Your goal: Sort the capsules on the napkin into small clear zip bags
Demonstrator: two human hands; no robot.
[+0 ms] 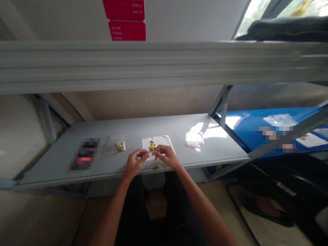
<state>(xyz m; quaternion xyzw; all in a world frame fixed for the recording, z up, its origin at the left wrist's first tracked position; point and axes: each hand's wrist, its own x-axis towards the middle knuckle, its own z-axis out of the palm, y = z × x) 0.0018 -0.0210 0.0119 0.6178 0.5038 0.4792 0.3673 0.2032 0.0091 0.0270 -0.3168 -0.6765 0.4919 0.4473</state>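
My left hand (135,163) is closed in a pinch, its fingertips just over the front of a white sheet (163,139) on the grey shelf. Facing it, my right hand (167,157) pinches too, with the two sets of fingertips nearly touching. Anything between them is too small to make out. A little heap of small yellow pieces (152,146) lies on the sheet right behind my fingers. Below my right hand, a few more yellow bits (159,166) rest near the shelf's front edge.
On the left are a clear zip bag (118,145) of yellow pieces and a pixelated dark object (85,154). Clear plastic bags (194,139) lie to the right. A thick grey beam (164,65) crosses above. Another person sits at a blue table (241,126), hands pixelated.
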